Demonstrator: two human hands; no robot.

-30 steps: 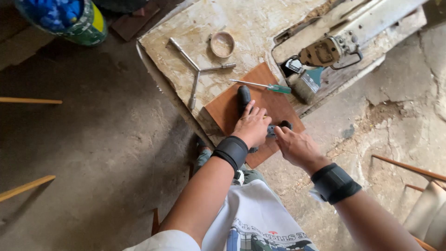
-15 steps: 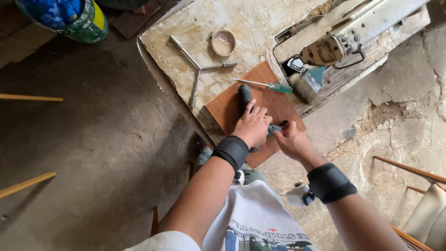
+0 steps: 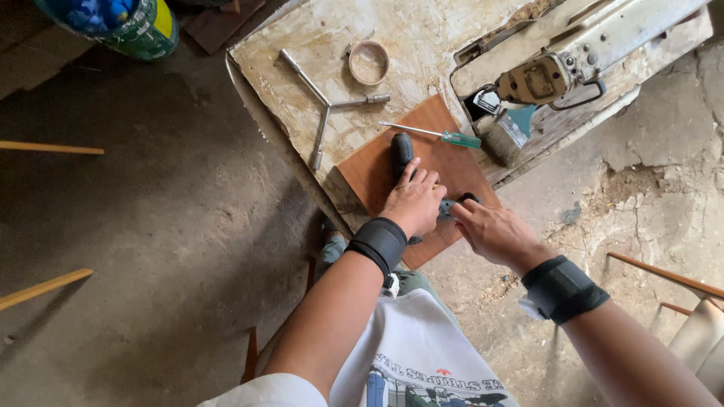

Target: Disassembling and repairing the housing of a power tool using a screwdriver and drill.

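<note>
Both hands grip one dark power tool (image 3: 402, 151) lying on a brown board (image 3: 377, 177). Left hand (image 3: 413, 205) wraps its body. Right hand (image 3: 494, 232) pinches the front end, just beside the left. Its long side points away, toward a green-handled screwdriver (image 3: 434, 135).

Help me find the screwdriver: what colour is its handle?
Green, with a bare metal shaft; the screwdriver lies on the brown board, clearest in the head view.

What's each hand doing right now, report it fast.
Left hand: shut on the dark power tool.
Right hand: fingers pinching the tool's front end; grip unclear.
</note>
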